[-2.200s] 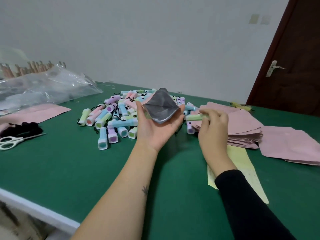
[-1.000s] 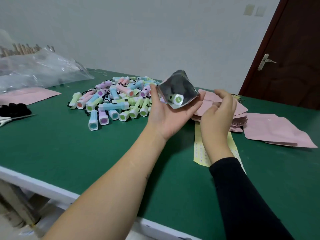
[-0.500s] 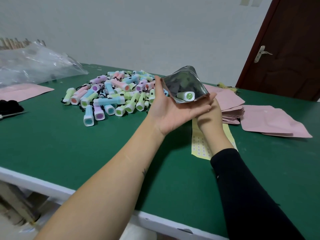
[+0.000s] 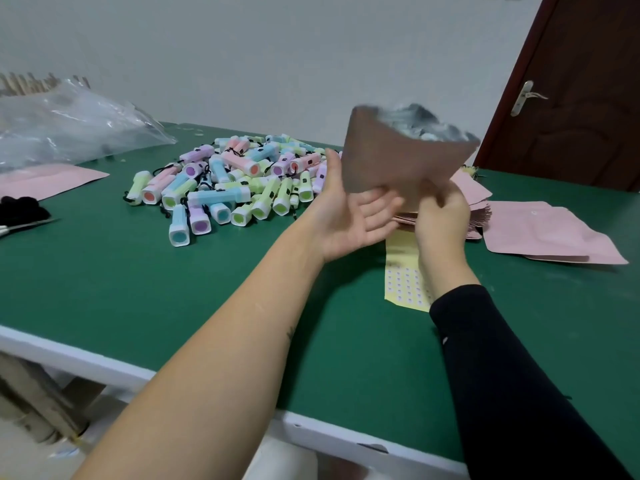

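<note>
Pouch (image 4: 398, 161) is up in the air, mouth on top, brown-pink face toward the camera and silver lining showing at the rim. It's motion-blurred, so what sits inside can't be read. The right grip (image 4: 441, 216) has it: fingers curled round the pouch's lower right corner, clamping it from below. The left grip (image 4: 353, 220) is released, palm up, fingers loose just beneath the pouch's bottom edge, thumb standing beside its left edge. Whether that palm actually touches the pouch, I cannot tell.

Straight under the pouch, behind the right grip, lies a stack (image 4: 476, 206) of flat pink pouches on the green surface (image 4: 138, 289). Below the pouch and nearer the camera, a yellow sticker sheet (image 4: 405, 275) lies flat, partly covered by the right wrist. Right of the pouch and lower, two loose pink pouches (image 4: 540, 233) overlap each other. Left of the pouch, a big heap of pastel torches (image 4: 242, 178), pink, blue, green and purple, with black cords tangled among them. Far left of the pouch, a crumpled clear bag (image 4: 69, 129), a pink sheet (image 4: 52, 178) in front of it, then a black bundle (image 4: 20, 207) and scissors (image 4: 24, 226) at the frame's edge. Behind the pouch to the right, a dark door (image 4: 581, 98) with a metal handle.
</note>
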Demonstrator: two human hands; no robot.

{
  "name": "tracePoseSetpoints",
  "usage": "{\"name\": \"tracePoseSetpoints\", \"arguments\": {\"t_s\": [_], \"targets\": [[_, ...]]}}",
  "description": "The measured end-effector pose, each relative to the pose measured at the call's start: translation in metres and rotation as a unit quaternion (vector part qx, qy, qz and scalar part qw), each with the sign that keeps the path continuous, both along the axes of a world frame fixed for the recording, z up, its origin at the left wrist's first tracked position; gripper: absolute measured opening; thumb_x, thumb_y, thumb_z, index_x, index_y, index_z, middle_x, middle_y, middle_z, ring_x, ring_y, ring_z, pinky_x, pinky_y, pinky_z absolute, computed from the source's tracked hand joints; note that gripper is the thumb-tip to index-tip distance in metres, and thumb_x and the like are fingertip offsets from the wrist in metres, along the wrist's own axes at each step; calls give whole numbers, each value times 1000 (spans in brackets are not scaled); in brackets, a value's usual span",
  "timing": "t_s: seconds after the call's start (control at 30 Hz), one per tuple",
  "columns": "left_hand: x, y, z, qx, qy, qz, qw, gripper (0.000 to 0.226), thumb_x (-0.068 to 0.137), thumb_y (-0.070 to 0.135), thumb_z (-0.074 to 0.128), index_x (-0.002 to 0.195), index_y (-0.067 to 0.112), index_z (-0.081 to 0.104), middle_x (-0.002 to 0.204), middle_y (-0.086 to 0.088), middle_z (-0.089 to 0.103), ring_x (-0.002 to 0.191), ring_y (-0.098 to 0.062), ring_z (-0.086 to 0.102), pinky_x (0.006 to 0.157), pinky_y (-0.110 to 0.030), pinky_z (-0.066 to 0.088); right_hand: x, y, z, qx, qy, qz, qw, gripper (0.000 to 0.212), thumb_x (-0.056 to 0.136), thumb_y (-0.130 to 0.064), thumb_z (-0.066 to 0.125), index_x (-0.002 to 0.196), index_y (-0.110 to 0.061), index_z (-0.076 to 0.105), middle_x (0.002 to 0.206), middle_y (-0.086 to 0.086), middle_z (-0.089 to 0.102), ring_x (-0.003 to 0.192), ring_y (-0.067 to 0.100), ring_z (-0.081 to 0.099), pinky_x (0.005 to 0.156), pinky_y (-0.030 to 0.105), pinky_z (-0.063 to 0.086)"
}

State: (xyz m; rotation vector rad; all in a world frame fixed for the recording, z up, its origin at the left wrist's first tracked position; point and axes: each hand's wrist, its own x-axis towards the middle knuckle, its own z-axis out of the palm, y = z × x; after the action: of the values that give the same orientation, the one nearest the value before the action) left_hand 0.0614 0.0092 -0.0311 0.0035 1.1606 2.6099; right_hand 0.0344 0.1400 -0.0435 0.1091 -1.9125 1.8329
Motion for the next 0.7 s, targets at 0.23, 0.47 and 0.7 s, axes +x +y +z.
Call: {"name": "tracePoseSetpoints", "arguments": {"t_s": [0.23, 0.47, 0.7], "targets": [[-11, -14, -19, -339, 82, 234, 908, 67, 90, 31, 69, 146, 17, 36, 142, 1, 48, 124, -18, 53, 97, -31, 41, -3, 2, 2, -33, 23, 26, 999, 19, 101, -18, 48, 101, -4, 62, 88, 2, 62, 73, 8, 52, 66, 7, 39], [-7, -16, -21, -368, 121, 250, 887, 18, 94, 23, 62, 108, 12, 66, 104, -1, 72, 90, -23, 67, 68, -31, 52, 0, 6, 4, -101, -22, 104, 989, 5, 92, -13, 60, 93, -12, 65, 96, 0, 70, 87, 20, 65, 79, 33, 53], [-8, -16, -20, -296, 88, 228, 923, 32, 87, 29, 73, 116, 17, 65, 105, 3, 74, 86, -17, 70, 61, -23, 51, -1, 8, -2, -67, -78, 162, 981, 16, 85, -11, 71, 99, -20, 67, 93, -4, 76, 80, 11, 73, 65, 23, 58]]}}
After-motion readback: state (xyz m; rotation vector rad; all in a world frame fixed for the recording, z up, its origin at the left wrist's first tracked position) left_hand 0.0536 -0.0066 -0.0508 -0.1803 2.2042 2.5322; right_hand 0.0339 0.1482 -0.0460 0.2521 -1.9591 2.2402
